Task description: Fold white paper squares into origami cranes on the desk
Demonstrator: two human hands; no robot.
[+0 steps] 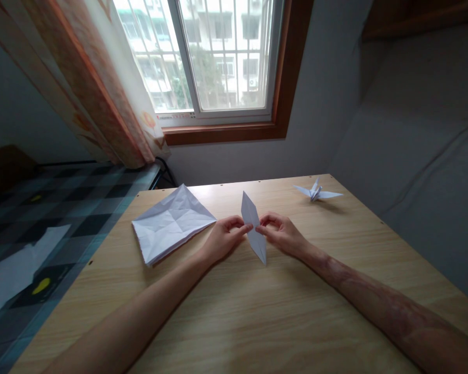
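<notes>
Between my two hands is a folded piece of white paper (251, 212), a long narrow diamond with a point at each end. My left hand (226, 236) pinches its left edge near the middle, thumb on top. On the opposite edge, the thumb and fingers of my right hand (281, 232) grip the same paper. The paper is held just above the wooden table (234, 322); whether its lower tip touches the wood I cannot tell. To the left of my left hand lies a stack of creased white paper sheets (173, 221).
A finished paper crane (315, 192) with spread wings stands at the table's far right. Left of the table is a bed with a checked cover (81, 200), bearing torn white paper (23, 265). Beyond the table are a barred window (226, 57) and a curtain (97, 78).
</notes>
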